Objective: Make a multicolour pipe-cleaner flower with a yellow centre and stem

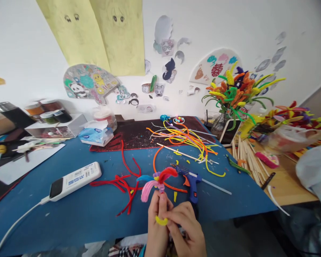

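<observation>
Upright in my left hand [156, 230] is a pipe-cleaner flower [149, 188] with pink, red and blue petals, its base pinched between closed fingers. My right hand [188, 225] is closed just beside it, thumb and fingertips at the end of a short curved yellow pipe-cleaner piece [161, 221]. That piece lies across the front of my left fingers, and its right end is partly hidden. Behind my hands rests a blue hot glue gun [193, 184] with a clear glue stick [216, 186] in its back. Red pipe cleaners [127, 189] lie loosely on the blue tabletop [96, 217] to the left.
A heap of yellow, orange and purple pipe cleaners [192, 139] lies on a dark mat [133, 134]. Leftward are a white power bank [76, 180] with a cable and a tissue pack [96, 134]. A vase of pipe-cleaner flowers [232, 89] and wooden sticks [247, 157] stand right.
</observation>
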